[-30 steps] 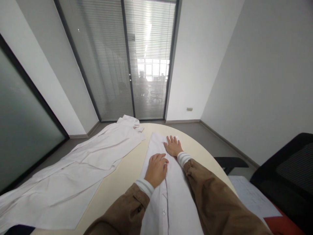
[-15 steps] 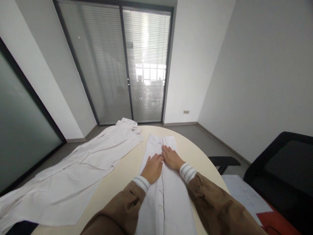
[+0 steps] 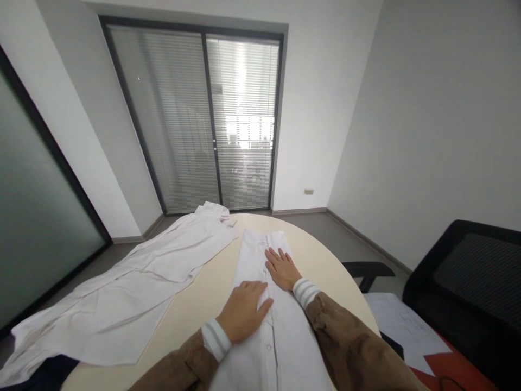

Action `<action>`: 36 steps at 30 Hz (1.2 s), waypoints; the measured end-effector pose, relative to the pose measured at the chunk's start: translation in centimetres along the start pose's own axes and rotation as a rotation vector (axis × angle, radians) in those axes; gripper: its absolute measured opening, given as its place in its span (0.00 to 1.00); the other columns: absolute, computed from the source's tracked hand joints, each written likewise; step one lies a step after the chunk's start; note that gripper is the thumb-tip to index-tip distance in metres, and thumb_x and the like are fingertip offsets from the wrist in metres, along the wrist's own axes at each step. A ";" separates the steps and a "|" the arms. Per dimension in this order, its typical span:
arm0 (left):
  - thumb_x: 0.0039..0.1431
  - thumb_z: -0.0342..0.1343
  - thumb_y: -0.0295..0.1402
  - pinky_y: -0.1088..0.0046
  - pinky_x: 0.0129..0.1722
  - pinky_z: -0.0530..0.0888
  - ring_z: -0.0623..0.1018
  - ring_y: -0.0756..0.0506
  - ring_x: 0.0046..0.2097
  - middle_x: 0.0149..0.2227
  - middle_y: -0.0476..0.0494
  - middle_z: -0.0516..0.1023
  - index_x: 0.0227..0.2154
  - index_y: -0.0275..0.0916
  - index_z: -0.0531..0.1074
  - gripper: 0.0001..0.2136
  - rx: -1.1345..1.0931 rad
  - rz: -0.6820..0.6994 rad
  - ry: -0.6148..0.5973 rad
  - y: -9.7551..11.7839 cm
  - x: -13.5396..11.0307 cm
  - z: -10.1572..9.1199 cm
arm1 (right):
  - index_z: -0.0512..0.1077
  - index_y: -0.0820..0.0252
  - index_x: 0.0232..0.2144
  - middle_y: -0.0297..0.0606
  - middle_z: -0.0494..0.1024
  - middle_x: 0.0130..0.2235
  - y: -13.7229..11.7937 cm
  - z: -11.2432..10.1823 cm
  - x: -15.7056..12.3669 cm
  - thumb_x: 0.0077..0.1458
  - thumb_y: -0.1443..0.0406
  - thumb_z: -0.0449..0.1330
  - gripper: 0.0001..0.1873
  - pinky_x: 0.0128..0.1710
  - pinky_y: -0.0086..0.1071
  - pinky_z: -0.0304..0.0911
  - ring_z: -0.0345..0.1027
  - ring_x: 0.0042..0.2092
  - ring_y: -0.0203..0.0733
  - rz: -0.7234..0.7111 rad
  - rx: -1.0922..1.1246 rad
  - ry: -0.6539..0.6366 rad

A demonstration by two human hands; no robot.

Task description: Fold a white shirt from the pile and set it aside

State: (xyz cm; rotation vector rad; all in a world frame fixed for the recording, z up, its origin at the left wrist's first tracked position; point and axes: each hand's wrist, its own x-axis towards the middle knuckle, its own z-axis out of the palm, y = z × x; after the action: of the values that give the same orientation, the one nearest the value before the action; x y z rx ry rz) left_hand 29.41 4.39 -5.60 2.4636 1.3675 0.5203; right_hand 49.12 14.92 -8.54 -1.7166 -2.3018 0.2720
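A white button-up shirt [image 3: 291, 342], folded into a long narrow strip, lies on the round cream table [image 3: 195, 309] in front of me. Its button placket runs lengthwise down the middle. My right hand [image 3: 281, 269] rests flat on the far part of the shirt, fingers spread. Nearer to me, my left hand [image 3: 244, 312] lies palm down across the shirt's left side, with its thumb apart from the fingers. Neither hand grips the cloth. Another white shirt [image 3: 134, 293] is spread out along the table's left side, its lower end hanging over the edge.
To the right stands a black mesh office chair [image 3: 468, 282], its armrest [image 3: 368, 269] close to the table edge. White papers [image 3: 402, 326] and a red item [image 3: 456, 366] lie beside it. Dark cloth [image 3: 51, 373] shows at the lower left. Beyond the table is a glass partition with blinds [image 3: 175, 119].
My left hand has slid back toward me and left along the folded shirt, away from my right hand. My right hand stays on the far part. The camera view has shifted slightly.
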 end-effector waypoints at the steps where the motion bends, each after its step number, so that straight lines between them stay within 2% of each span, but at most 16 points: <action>1: 0.69 0.44 0.42 0.56 0.62 0.64 0.69 0.38 0.62 0.62 0.36 0.70 0.60 0.42 0.68 0.21 -0.019 -0.031 0.062 -0.7 0.8 -0.4 | 0.54 0.58 0.69 0.39 0.54 0.70 0.2 0.0 0.0 0.69 0.54 0.38 0.31 0.68 0.49 0.41 0.41 0.71 0.53 0.010 0.033 0.047; 4: 0.67 0.48 0.37 0.55 0.63 0.62 0.66 0.36 0.64 0.65 0.34 0.65 0.59 0.39 0.70 0.20 0.021 -0.192 0.236 -4.1 3.6 -1.0 | 0.60 0.63 0.65 0.44 0.63 0.66 1.3 -0.4 0.4 0.68 0.60 0.39 0.28 0.68 0.42 0.44 0.50 0.68 0.48 0.120 0.071 0.265; 6: 0.67 0.48 0.34 0.55 0.64 0.60 0.66 0.37 0.64 0.64 0.34 0.66 0.59 0.39 0.70 0.20 0.011 -0.274 0.250 -6.5 5.3 -0.8 | 0.62 0.62 0.63 0.46 0.67 0.64 2.2 -0.5 0.7 0.66 0.60 0.44 0.27 0.68 0.45 0.44 0.53 0.67 0.51 0.248 0.063 0.358; 9: 0.67 0.47 0.34 0.56 0.65 0.58 0.65 0.38 0.65 0.62 0.38 0.70 0.59 0.40 0.70 0.19 -0.077 -0.296 0.211 -9.1 7.0 0.0 | 0.61 0.55 0.64 0.45 0.68 0.63 3.2 -0.4 1.2 0.63 0.56 0.51 0.29 0.65 0.54 0.47 0.53 0.67 0.59 0.369 0.098 0.321; 11: 0.66 0.49 0.32 0.56 0.66 0.57 0.65 0.39 0.65 0.61 0.38 0.72 0.57 0.39 0.72 0.19 -0.197 -0.260 0.241 -10.0 7.9 0.7 | 0.61 0.53 0.64 0.44 0.68 0.63 3.7 -0.1 1.6 0.60 0.57 0.55 0.30 0.65 0.57 0.45 0.51 0.68 0.61 0.367 0.139 0.287; 13: 0.64 0.50 0.30 0.58 0.66 0.58 0.68 0.40 0.63 0.58 0.38 0.74 0.55 0.37 0.74 0.18 -0.328 -0.213 0.296 -10.6 8.8 1.2 | 0.62 0.53 0.63 0.44 0.69 0.62 4.3 0.1 2.2 0.57 0.60 0.58 0.32 0.66 0.56 0.45 0.52 0.67 0.59 0.321 0.220 0.296; 18: 0.61 0.51 0.27 0.65 0.63 0.64 0.72 0.44 0.59 0.57 0.37 0.74 0.52 0.34 0.75 0.17 -0.469 -0.181 0.360 -11.7 10.9 2.0 | 0.66 0.59 0.58 0.46 0.71 0.60 5.8 0.2 4.2 0.49 0.65 0.59 0.32 0.60 0.43 0.61 0.69 0.56 0.48 0.171 0.742 0.401; 21: 0.58 0.55 0.26 0.65 0.62 0.65 0.71 0.42 0.61 0.61 0.35 0.71 0.52 0.34 0.76 0.18 -0.641 -0.200 0.380 -12.0 11.5 2.0 | 0.70 0.59 0.54 0.46 0.72 0.60 6.3 0.0 4.9 0.47 0.65 0.62 0.29 0.57 0.43 0.64 0.72 0.53 0.47 0.166 0.976 0.424; 24: 0.55 0.60 0.29 0.62 0.58 0.70 0.75 0.39 0.58 0.61 0.35 0.71 0.54 0.34 0.74 0.22 -0.913 -0.280 0.337 -11.8 11.6 1.9 | 0.74 0.57 0.52 0.43 0.75 0.57 6.4 -0.3 5.0 0.46 0.64 0.64 0.28 0.59 0.45 0.63 0.71 0.55 0.48 0.200 1.084 0.396; 26: 0.54 0.62 0.31 0.61 0.56 0.71 0.77 0.38 0.55 0.58 0.35 0.74 0.54 0.35 0.74 0.23 -1.008 -0.335 0.304 -11.7 11.4 1.7 | 0.75 0.58 0.52 0.43 0.76 0.56 6.3 -0.5 5.0 0.45 0.63 0.65 0.28 0.59 0.45 0.63 0.70 0.56 0.48 0.219 1.151 0.359; 31: 0.56 0.60 0.31 0.63 0.57 0.71 0.77 0.40 0.55 0.57 0.37 0.75 0.54 0.36 0.75 0.22 -1.094 -0.353 0.311 -10.9 11.1 1.0 | 0.74 0.58 0.54 0.42 0.78 0.54 5.6 -1.1 4.6 0.46 0.62 0.66 0.30 0.55 0.43 0.67 0.74 0.52 0.47 0.192 1.257 0.331; 36: 0.55 0.58 0.29 0.64 0.61 0.66 0.75 0.42 0.57 0.55 0.40 0.78 0.47 0.36 0.79 0.16 -1.060 -0.344 0.391 -10.4 10.9 -0.6 | 0.74 0.57 0.53 0.41 0.80 0.50 5.2 -2.0 4.3 0.48 0.59 0.66 0.29 0.48 0.41 0.71 0.76 0.46 0.46 0.164 1.270 0.436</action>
State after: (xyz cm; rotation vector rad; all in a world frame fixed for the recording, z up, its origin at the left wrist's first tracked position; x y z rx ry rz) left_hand 26.64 19.08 -7.34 1.2886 1.1368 1.2682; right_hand 53.35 20.57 -7.79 -1.0760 -1.1400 0.9940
